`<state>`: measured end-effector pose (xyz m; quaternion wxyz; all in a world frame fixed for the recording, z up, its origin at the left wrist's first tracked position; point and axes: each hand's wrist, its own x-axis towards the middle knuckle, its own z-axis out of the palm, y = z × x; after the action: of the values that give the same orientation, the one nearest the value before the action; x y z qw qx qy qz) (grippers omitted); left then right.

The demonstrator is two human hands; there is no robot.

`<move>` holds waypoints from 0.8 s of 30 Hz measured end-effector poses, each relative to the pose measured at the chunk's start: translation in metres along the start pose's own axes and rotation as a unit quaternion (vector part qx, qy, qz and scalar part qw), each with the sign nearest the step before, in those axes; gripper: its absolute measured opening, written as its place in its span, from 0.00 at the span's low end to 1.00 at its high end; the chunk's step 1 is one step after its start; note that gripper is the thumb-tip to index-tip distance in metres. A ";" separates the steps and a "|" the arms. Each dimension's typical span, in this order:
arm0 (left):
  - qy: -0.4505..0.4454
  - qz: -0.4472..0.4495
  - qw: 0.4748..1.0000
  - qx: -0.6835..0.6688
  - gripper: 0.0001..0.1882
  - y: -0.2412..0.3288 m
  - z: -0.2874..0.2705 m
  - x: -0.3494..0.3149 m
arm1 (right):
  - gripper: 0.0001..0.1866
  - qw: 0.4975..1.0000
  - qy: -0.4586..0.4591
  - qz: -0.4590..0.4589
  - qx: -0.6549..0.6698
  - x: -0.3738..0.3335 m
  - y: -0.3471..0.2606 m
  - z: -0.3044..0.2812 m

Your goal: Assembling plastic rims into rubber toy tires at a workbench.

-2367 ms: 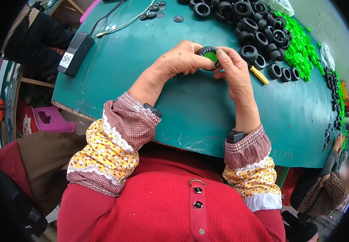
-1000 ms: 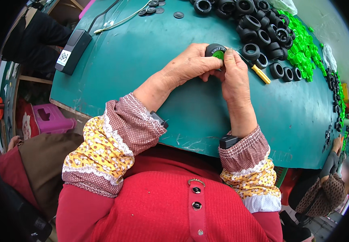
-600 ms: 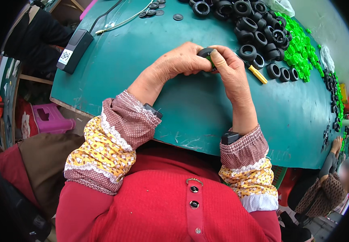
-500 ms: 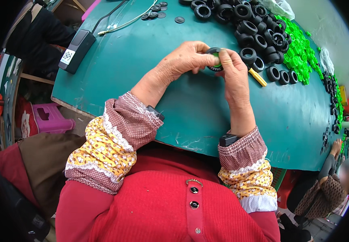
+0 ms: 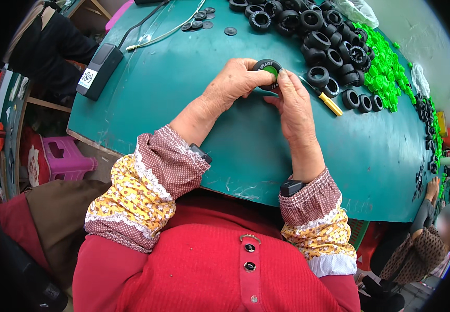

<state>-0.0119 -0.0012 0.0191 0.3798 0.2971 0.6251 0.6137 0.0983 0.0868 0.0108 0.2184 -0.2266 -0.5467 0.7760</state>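
Between my two hands is a small black toy tyre [image 5: 262,65] with a bright green hub [image 5: 271,70] inside its ring. My left hand [image 5: 237,80] grips the tyre's left side, its thumb pressed against the green hub. On the right side, my right hand [image 5: 293,101] pinches the rim between thumb and fingers. Part of the tyre's lower edge is hidden by the fingers. A screwdriver with a yellow handle [image 5: 330,104] lies on the table just right of my right hand.
A heap of black tyres [image 5: 334,47] covers the back right of the green table [image 5: 173,83], beside a pile of green hubs [image 5: 383,73]. Thin black discs [image 5: 198,24], a cable [image 5: 170,35] and a black box [image 5: 99,70] lie at the back left. Another person [image 5: 417,244] sits far right.
The tyre has tilted so its face and green hub show more. Both hands have shifted slightly left, uncovering the screwdriver's shaft.
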 end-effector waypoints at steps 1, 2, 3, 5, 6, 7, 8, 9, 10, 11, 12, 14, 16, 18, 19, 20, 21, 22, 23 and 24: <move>-0.003 -0.007 1.000 0.001 0.13 0.000 0.001 0.000 | 0.16 0.999 -0.001 -0.020 -0.034 0.000 0.000 0.000; -0.007 -0.015 1.000 0.002 0.14 -0.001 0.003 0.000 | 0.16 0.997 -0.002 -0.039 -0.069 -0.001 0.000 0.000; -0.007 -0.016 1.000 0.002 0.14 -0.001 0.005 0.000 | 0.16 0.997 -0.001 -0.039 -0.069 0.001 0.001 -0.001; -0.048 -0.015 0.997 -0.066 0.13 -0.001 0.008 -0.002 | 0.15 0.998 -0.012 -0.056 -0.040 0.005 0.004 -0.005; -0.049 -0.017 0.996 -0.066 0.13 -0.003 0.008 -0.001 | 0.15 0.998 -0.011 -0.055 -0.040 0.004 0.004 -0.005; -0.067 -0.021 0.994 -0.083 0.12 -0.006 0.009 0.000 | 0.16 0.998 -0.023 -0.053 -0.017 0.004 0.004 -0.004; -0.086 -0.026 0.991 -0.099 0.12 -0.008 0.008 0.000 | 0.16 0.998 -0.034 -0.052 0.006 0.003 0.004 -0.003; -0.086 -0.027 0.991 -0.100 0.12 -0.010 0.008 0.001 | 0.16 0.998 -0.033 -0.051 0.006 0.003 0.004 -0.004; -0.104 -0.016 0.989 -0.101 0.11 -0.011 0.007 0.001 | 0.16 0.998 -0.048 -0.043 0.024 0.004 0.004 -0.004; -0.121 -0.004 0.987 -0.102 0.10 -0.012 0.007 0.001 | 0.17 0.997 -0.063 -0.035 0.041 0.004 0.004 -0.004; -0.120 -0.005 0.987 -0.103 0.10 -0.012 0.006 0.001 | 0.17 0.997 -0.063 -0.033 0.041 0.003 0.002 -0.003; -0.151 -0.036 0.978 -0.142 0.09 -0.012 0.005 0.000 | 0.18 0.994 -0.080 -0.030 0.062 0.000 -0.002 0.001; -0.151 -0.042 0.976 -0.153 0.09 -0.014 0.007 0.000 | 0.18 0.996 -0.062 -0.031 0.059 -0.001 -0.002 0.000; -0.147 -0.047 0.974 -0.163 0.09 -0.013 0.010 -0.001 | 0.19 0.997 -0.046 -0.031 0.057 0.000 0.000 0.000; -0.141 -0.045 0.978 -0.150 0.09 -0.010 0.012 -0.003 | 0.19 0.997 -0.040 -0.044 0.055 0.001 0.003 -0.001; -0.134 -0.042 0.981 -0.136 0.09 -0.008 0.013 -0.004 | 0.18 0.996 -0.035 -0.056 0.053 0.002 0.005 -0.002; -0.134 -0.043 0.980 -0.137 0.09 -0.008 0.014 -0.004 | 0.18 0.997 -0.034 -0.055 0.052 0.002 0.004 -0.002; -0.140 -0.035 0.980 -0.134 0.09 -0.008 0.014 -0.004 | 0.18 0.997 -0.024 -0.058 0.046 0.001 0.003 -0.002; -0.146 -0.026 0.980 -0.131 0.09 -0.008 0.015 -0.004 | 0.18 0.997 -0.015 -0.060 0.041 0.001 0.003 -0.003; -0.144 -0.027 0.980 -0.131 0.09 -0.006 0.015 -0.005 | 0.18 0.997 -0.017 -0.058 0.042 0.002 0.004 -0.003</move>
<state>0.0040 0.0021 0.0141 0.5179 0.3133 0.4857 0.6307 0.0982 0.0895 0.0061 0.2633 -0.1718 -0.5299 0.7877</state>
